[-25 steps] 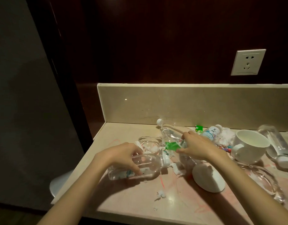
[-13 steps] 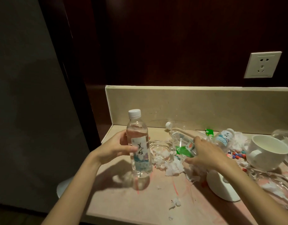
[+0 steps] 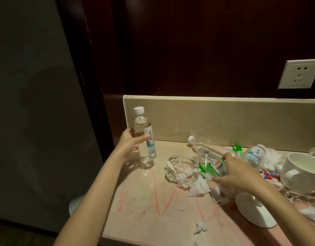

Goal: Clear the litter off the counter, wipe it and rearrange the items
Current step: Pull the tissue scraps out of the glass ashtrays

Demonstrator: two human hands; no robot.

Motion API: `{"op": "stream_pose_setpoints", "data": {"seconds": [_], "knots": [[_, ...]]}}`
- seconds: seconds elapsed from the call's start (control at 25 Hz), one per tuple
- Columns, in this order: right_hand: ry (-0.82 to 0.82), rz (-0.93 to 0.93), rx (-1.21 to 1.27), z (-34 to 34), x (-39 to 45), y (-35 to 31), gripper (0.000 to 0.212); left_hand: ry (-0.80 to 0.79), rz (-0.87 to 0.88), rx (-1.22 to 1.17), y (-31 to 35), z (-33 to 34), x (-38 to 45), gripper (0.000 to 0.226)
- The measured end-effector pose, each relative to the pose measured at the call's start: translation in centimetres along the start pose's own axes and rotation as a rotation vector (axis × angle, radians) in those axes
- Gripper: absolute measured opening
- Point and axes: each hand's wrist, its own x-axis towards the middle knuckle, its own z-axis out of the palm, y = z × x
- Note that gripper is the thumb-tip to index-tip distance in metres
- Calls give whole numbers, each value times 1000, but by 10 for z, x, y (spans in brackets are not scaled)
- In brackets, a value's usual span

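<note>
A person's left hand (image 3: 130, 142) grips an upright water bottle (image 3: 144, 135) with a white cap, its base resting on the far left corner of the beige worktop (image 3: 144, 219), close to the backsplash (image 3: 224, 118). The right hand (image 3: 242, 173) closes around a second clear bottle (image 3: 209, 157) that lies tilted on its side, white cap pointing to the far left, a green label showing under the fingers. Between the two hands sits a glass ashtray (image 3: 181, 167) stuffed with crumpled white tissue (image 3: 197, 187), more of which spills toward the near edge. A third bottle (image 3: 254, 154) lies on its side farther right, beside a white mug (image 3: 302, 173) and a scatter of small red and blue pieces (image 3: 270, 174). A white lid-like disc (image 3: 254, 213) lies under the right forearm. Red scribbled marks (image 3: 162, 197) streak the worktop's near surface, and a wall socket (image 3: 299, 73) is set in the dark panel above.
</note>
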Motion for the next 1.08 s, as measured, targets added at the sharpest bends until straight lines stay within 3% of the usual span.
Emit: {"op": "stream_pose_setpoints", "data": {"seconds": [0.16,0.36,0.48,0.64,0.72,0.8,0.88,0.96,1.08], "knots": [[17,6,125,-4,-6,3,72,206,2,90,-16,6,35,71],[149,19,356,-6,-7,11,86,294,21,156,-26,8,48,74],[208,-28,494,-8,-11,8,86,243,16,234,-27,7,40,73],[276,-70,604,-5,-11,0,96,10,-114,342,-9,4,13,44],[308,-77,623,-4,-10,-5,102,-14,-120,444,7,2,-6,56],[335,-107,653,-4,-12,-12,101,100,5,620,23,-1,-27,69],[351,-144,675,-5,-14,-21,93,171,249,602,34,4,-47,64],[383,-166,700,-4,-16,-29,88,-12,329,433,41,23,-70,60],[411,-178,716,-2,-21,-44,86,-338,234,290,38,64,-101,69]]}}
